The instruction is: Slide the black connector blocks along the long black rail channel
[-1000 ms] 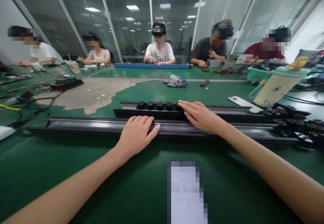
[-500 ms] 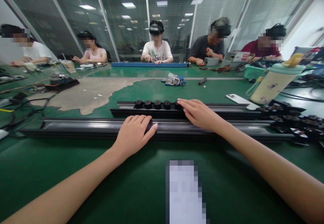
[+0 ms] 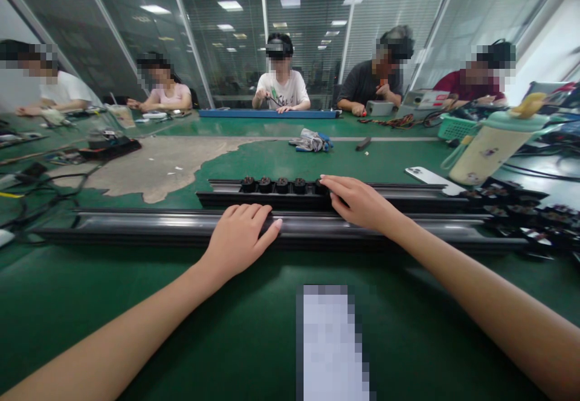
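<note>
My left hand (image 3: pixel 240 238) lies on the nearer long black rail (image 3: pixel 149 224), fingers flat over its channel and thumb spread, gripping nothing. Behind it runs a shorter black rail (image 3: pixel 394 192) with a row of several round black socket modules (image 3: pixel 282 185) seated in its channel. At the right end of that row, my right hand (image 3: pixel 357 203) has its fingers closed at one black socket module (image 3: pixel 319 186). The fingertips partly cover this module, and a small gap parts it from its neighbour.
A heap of black parts (image 3: pixel 521 208) lies right of the rails, near a white phone (image 3: pixel 430 177) and a cream bottle (image 3: pixel 478 147). Another phone (image 3: pixel 330 346), blurred, lies in front of me. Gloves (image 3: pixel 312 140) lie mid-table. Cables (image 3: pixel 27 208) are at left; several people sit opposite.
My right hand has shifted slightly to the right with the socket module, widening the gap to the row. My left hand has stayed in place. The person opposite has raised one hand.
</note>
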Demonstrator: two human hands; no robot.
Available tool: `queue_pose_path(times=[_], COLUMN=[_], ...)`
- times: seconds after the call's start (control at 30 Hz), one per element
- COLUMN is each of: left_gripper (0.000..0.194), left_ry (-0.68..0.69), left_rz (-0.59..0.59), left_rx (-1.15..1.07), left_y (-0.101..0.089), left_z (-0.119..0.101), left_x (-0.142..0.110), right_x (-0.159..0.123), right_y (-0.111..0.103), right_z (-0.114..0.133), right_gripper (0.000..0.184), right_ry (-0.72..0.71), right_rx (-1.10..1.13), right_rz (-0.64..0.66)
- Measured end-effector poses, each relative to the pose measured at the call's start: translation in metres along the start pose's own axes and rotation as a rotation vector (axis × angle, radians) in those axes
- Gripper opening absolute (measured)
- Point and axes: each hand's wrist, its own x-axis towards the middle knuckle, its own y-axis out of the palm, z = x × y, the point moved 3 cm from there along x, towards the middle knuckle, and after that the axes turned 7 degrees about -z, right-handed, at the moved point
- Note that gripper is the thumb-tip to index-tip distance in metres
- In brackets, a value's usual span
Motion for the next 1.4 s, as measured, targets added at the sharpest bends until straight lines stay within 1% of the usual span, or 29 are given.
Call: queue_pose_path(times=[0.43, 0.8, 1.0, 1.1, 1.23, 1.4], left_gripper=[0.059, 0.061, 0.058, 0.059, 0.060, 0.061], left_ry=[0.001, 0.009, 0.009, 0.006, 0.008, 0.007], left_rz=[0.007, 0.015, 0.012, 0.013, 0.012, 0.010], left_rx=[0.010, 0.005, 0.014, 0.011, 0.007, 0.008], left_y=[0.000, 0.000, -0.001, -0.001, 0.001, 0.001], left_z=[0.001, 0.001, 0.001, 0.001, 0.001, 0.001], left_x=[0.001, 0.000, 0.001, 0.001, 0.000, 0.001], right_x=[0.002, 0.002, 0.003, 0.001, -0.003, -0.006], right_y=[-0.001, -0.004, -0.004, -0.006, -0.004, 0.005], right_z=[0.002, 0.008, 0.007, 0.005, 0.004, 0.002], right_gripper=[0.048, 0.049, 0.048, 0.049, 0.049, 0.057], right_ry=[0.018, 0.031, -0.002, 0.010, 0.032, 0.018], right_rx=[-0.017, -0.104, -0.105, -0.120, -0.122, -0.052], right_rz=[-0.001, 0.074, 0.049, 0.051, 0.098, 0.185])
